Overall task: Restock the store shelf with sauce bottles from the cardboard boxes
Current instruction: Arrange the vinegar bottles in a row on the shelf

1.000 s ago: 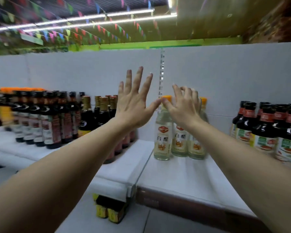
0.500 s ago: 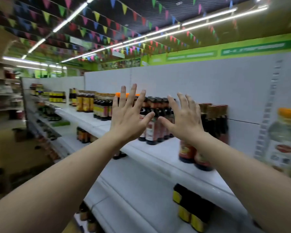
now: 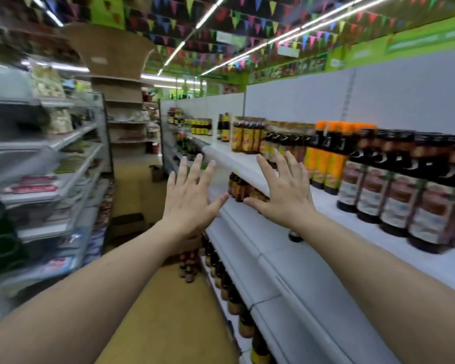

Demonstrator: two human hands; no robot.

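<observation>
Both my hands are raised in front of me with fingers spread, holding nothing. My left hand (image 3: 192, 195) hangs over the aisle, just left of the white shelf (image 3: 279, 248). My right hand (image 3: 284, 193) hovers above the shelf's front edge. Dark sauce bottles (image 3: 394, 190) with red-brown labels stand in rows on the shelf at the right. Left of them stand orange-capped bottles (image 3: 329, 158) with yellow labels. More bottles (image 3: 244, 135) line the shelf farther down. No cardboard box with sauce bottles is clearly seen near my hands.
Lower shelves (image 3: 237, 298) under the white shelf hold more dark bottles. A few bottles (image 3: 188, 266) stand on the tan aisle floor (image 3: 168, 311). Grey shelving (image 3: 50, 185) with packaged goods runs along the left. A cardboard display stand (image 3: 121, 101) rises at the aisle's far end.
My view has swung left from the clear orange-capped bottles to look down the aisle. Both hands stayed raised and spread, moving left with it, away from those bottles.
</observation>
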